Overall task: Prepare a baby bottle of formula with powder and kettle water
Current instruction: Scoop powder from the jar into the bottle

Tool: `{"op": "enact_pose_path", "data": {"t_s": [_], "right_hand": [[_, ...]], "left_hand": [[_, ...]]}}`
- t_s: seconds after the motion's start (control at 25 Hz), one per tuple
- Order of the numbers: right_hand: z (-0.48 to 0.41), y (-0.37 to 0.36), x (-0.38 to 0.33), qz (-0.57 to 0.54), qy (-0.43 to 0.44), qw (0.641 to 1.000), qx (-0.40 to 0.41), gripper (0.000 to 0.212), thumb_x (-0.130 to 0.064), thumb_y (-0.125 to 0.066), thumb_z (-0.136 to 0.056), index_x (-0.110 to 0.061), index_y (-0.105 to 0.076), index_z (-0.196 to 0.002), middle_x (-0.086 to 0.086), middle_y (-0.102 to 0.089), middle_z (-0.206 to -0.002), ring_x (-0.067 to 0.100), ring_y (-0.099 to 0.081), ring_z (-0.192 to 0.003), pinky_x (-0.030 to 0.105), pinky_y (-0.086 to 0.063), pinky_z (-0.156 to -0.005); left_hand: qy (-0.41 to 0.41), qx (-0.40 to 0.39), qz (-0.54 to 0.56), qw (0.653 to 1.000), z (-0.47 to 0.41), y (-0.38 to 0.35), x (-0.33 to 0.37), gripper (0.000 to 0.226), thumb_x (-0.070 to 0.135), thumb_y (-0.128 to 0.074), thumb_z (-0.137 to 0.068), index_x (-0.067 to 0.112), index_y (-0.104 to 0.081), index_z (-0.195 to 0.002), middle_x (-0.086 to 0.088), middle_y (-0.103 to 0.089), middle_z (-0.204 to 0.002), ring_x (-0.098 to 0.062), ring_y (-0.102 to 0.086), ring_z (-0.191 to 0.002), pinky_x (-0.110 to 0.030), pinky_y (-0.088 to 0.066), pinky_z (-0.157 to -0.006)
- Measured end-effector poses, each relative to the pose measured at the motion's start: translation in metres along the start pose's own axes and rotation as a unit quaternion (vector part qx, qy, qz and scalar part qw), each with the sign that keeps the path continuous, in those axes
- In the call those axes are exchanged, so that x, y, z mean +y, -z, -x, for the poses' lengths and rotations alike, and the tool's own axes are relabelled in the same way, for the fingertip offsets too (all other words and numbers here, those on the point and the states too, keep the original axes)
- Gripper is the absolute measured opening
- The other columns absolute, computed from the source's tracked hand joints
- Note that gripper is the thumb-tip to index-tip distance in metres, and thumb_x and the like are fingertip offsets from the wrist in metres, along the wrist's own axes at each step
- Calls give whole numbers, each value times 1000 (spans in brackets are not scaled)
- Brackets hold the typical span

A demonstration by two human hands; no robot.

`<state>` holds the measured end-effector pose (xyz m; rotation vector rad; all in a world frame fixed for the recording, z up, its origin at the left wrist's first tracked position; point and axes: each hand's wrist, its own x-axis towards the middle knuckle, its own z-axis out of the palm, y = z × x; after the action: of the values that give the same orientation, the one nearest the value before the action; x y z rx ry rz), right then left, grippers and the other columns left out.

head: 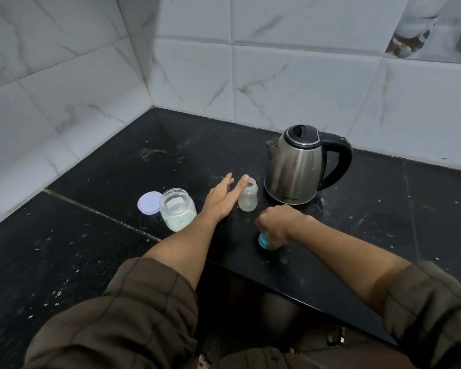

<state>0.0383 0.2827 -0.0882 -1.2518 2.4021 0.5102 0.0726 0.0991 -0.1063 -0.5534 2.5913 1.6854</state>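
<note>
The baby bottle [248,195] stands uncapped and upright on the black counter [104,257], just in front of the steel kettle [296,166] near the back edge. The left hand [222,199] has its grip spread flat, one fingertip touching the bottle neck. The right hand [278,225] has its grip closed on the teal bottle cap [263,240], pressed against the counter. The powder jar [177,209] stands open, its white lid [150,202] beside it. Kettle lettering is unreadable.

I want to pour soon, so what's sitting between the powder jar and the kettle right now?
In the head view, the left hand and the open baby bottle lie between the powder jar and the kettle.
</note>
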Motion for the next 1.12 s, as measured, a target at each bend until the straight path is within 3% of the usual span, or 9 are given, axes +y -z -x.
{"op": "enact_pose_path", "data": {"t_s": [0.12,0.2,0.32,0.4,0.48,0.64,0.72,0.84,1.12], "right_hand": [[-2,0,-1,11,16,1000,-4,58,-49,-83,-76,-22,-66,-125,3,-66,-120,26,-65,-103,34,-49,-68],[0,7,6,-11,10,1000,-4,63,-60,-81,-74,-25,-67,-124,0,-66,-116,24,-65,-101,34,-50,-69],[13,32,30,-70,-30,986,151,46,-72,-60,-83,-27,-69,-88,-5,-68,-85,21,-67,-81,29,-44,-64],[24,50,53,-125,-86,934,322,49,-62,-48,-89,-21,-58,-65,-5,-61,-64,23,-65,-68,27,-37,-58],[32,65,76,-189,-144,850,471,45,-47,-51,-91,-15,-51,-61,-3,-55,-61,27,-59,-63,29,-32,-56],[37,85,112,-251,-253,721,593,23,-31,-56,-91,-14,-61,-76,0,-58,-82,24,-54,-76,33,-39,-63],[36,86,125,-262,-288,703,595,22,-30,-56,-90,-13,-68,-93,4,-63,-97,27,-57,-94,39,-44,-80],[35,81,138,-294,-355,723,514,34,-36,-54,-91,-12,-69,-110,8,-64,-118,32,-55,-113,43,-38,-97],[34,58,144,-369,-410,744,377,70,-67,-32,-84,-13,-71,-105,11,-70,-105,36,-62,-102,46,-52,-90]], "left_hand": [[-6,24,-4,1000,0,1,4,98,86,-40,-89,28,-25,-166,7,-41,-165,-18,-36,-153,-44,-24,-127],[-9,32,-12,999,-1,2,6,102,90,-39,-86,30,-22,-167,8,-38,-166,-19,-33,-154,-47,-23,-127],[-7,36,-12,999,-3,5,7,112,92,-47,-78,29,-19,-167,9,-38,-166,-19,-33,-154,-46,-24,-126],[2,35,-30,999,-3,5,6,115,82,-64,-77,25,-20,-167,7,-40,-165,-19,-35,-153,-44,-27,-125],[14,29,-60,998,-5,3,4,112,64,-79,-78,23,-24,-166,6,-42,-164,-18,-38,-151,-42,-32,-123],[15,21,-120,992,-6,-7,8,104,44,-90,-73,23,-37,-160,3,-49,-158,-19,-47,-144,-42,-41,-118],[13,20,-150,988,-8,-10,12,99,37,-91,-72,22,-41,-156,2,-53,-154,-20,-50,-140,-40,-43,-115],[31,11,-173,984,-10,-13,18,84,26,-91,-74,25,-50,-146,2,-61,-142,-20,-56,-131,-37,-47,-108],[42,24,-219,974,-15,-25,26,53,22,-87,-79,26,-65,-127,1,-72,-123,-22,-64,-119,-38,-51,-102]]}}
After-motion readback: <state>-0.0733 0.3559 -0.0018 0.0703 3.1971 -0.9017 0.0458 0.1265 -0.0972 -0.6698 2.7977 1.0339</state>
